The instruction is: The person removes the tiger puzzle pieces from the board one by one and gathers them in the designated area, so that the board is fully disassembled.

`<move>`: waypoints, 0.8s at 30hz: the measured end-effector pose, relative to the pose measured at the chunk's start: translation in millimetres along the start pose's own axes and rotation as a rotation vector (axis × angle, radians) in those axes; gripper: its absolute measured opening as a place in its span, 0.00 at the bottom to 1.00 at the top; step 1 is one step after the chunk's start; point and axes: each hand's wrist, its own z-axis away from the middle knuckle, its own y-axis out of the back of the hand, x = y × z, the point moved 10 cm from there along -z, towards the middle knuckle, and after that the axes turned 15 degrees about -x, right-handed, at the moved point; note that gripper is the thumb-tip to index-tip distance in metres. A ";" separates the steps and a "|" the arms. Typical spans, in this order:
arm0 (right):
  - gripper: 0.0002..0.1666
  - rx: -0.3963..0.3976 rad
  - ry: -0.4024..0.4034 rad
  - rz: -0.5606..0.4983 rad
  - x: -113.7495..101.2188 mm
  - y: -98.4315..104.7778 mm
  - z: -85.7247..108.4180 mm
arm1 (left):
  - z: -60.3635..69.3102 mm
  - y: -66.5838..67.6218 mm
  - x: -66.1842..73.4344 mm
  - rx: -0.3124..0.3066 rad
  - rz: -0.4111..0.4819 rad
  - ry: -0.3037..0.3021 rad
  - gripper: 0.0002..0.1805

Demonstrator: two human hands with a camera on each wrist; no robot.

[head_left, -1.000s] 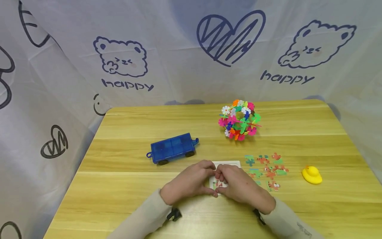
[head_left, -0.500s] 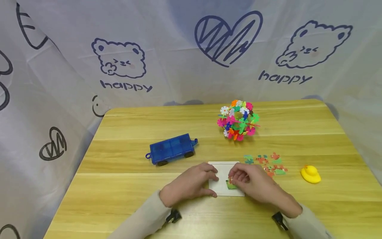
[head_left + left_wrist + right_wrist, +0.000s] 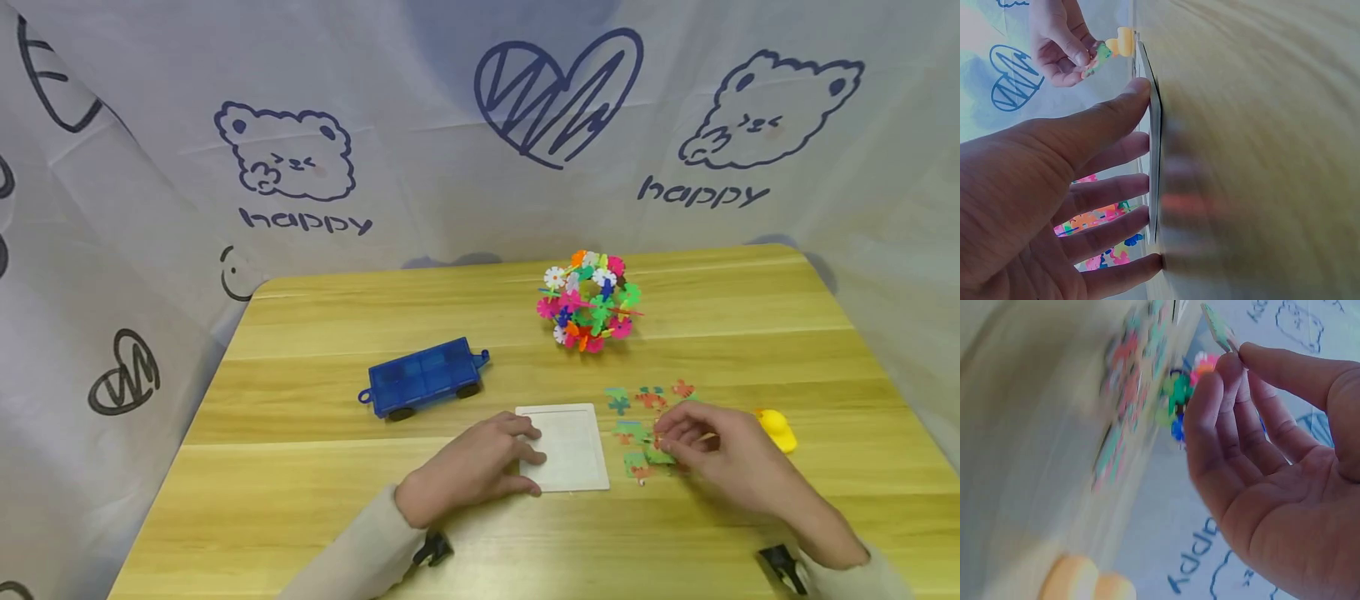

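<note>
A white puzzle tray lies flat on the table, its inside bare. My left hand rests on the tray's left edge; the left wrist view shows the thumb and fingertips touching its rim. Between thumb and fingertip my right hand pinches a green puzzle piece, which the right wrist view shows lifted off the table. Below and around that hand lie several loose jigsaw pieces in green, orange and blue, some hidden by the hand.
Behind the tray to the left stands a blue toy wagon. A ball of colourful flower-shaped plastic pieces sits farther back. Right of the puzzle pieces is a yellow rubber duck, partly behind the right hand. A white drawn-on cloth hangs behind the table.
My right hand has moved right, from the tray to over the loose pieces, carrying a puzzle piece out of the tray. The left hand has stayed at the tray's left edge.
</note>
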 end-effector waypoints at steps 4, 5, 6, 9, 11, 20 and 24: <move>0.10 0.075 0.005 0.076 7.0 14.9 11.7 | 0.0 0.7 0.6 0.005 -0.001 -0.003 0.23; 0.10 0.088 -0.006 0.091 9.4 17.3 14.2 | 0.1 0.9 0.8 0.007 -0.003 -0.003 0.23; 0.10 0.104 -0.011 0.105 11.8 19.8 16.7 | 0.2 1.2 0.9 0.008 -0.005 -0.002 0.23; 0.10 0.139 -0.031 0.132 19.8 25.2 22.8 | 0.8 2.3 1.7 0.015 -0.009 -0.003 0.23; 0.09 0.155 -0.034 0.150 24.5 27.4 26.7 | 1.3 2.8 2.0 0.020 -0.010 -0.005 0.23; 0.08 0.164 -0.128 0.157 47.3 25.6 40.3 | 1.2 1.8 1.9 0.020 -0.003 0.000 0.23; 0.08 0.151 -0.168 0.152 52.1 21.8 41.4 | 1.0 1.1 1.3 0.020 0.004 0.007 0.23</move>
